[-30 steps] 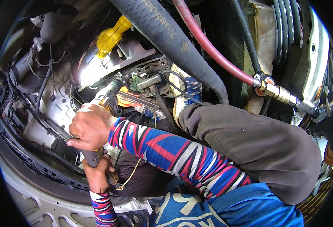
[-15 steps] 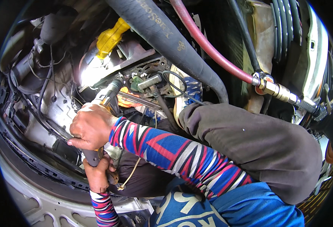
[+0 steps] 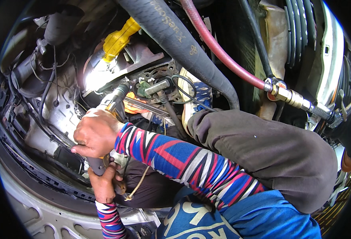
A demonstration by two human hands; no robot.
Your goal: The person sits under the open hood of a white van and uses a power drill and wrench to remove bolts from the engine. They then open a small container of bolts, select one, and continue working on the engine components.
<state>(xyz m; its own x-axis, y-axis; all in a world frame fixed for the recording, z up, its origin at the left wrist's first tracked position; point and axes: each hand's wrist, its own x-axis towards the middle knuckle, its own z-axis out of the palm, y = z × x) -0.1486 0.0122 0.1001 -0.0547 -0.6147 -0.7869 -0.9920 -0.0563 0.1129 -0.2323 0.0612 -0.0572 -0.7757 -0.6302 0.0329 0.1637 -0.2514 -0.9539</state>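
An engine bay [image 3: 50, 135] fills the background, lit by a yellow work lamp [image 3: 115, 44] beside a thick black hose [image 3: 175, 34]. Within it, 2 hands hold 1 power tool [image 3: 113, 100]: the right hand [image 3: 97, 133] has its grip wrapped around the body, the left hand [image 3: 103, 184] curls at the lower end. A hammer [image 3: 158, 87] lies near its nose.

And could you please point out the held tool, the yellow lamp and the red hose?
Held tool [image 3: 112, 98], head view: its metal front section.
Yellow lamp [image 3: 115, 44], head view: its yellow body.
Red hose [image 3: 213, 46], head view: along its middle stretch.
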